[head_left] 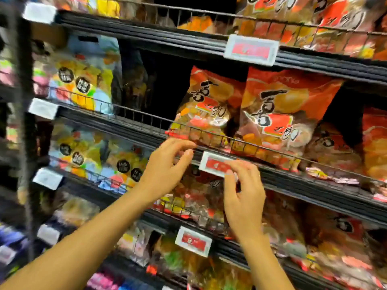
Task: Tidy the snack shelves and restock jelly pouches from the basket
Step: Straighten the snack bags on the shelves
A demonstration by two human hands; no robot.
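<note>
1. A red price tag [216,164] is clipped to the front rail of the middle shelf [314,181].
2. The right hand [244,197] is raised to the tag's right end, which is pinched between thumb and fingertips.
3. The left hand [165,168] is held just left of the tag, its fingers loosely spread and touching the wire fence [240,143] above the rail.
4. Two orange jelly pouches [278,109] are stood upright behind the fence, directly above the tag.
5. Blue-and-yellow snack bags [83,80] are seen well left of the tag.
</note>
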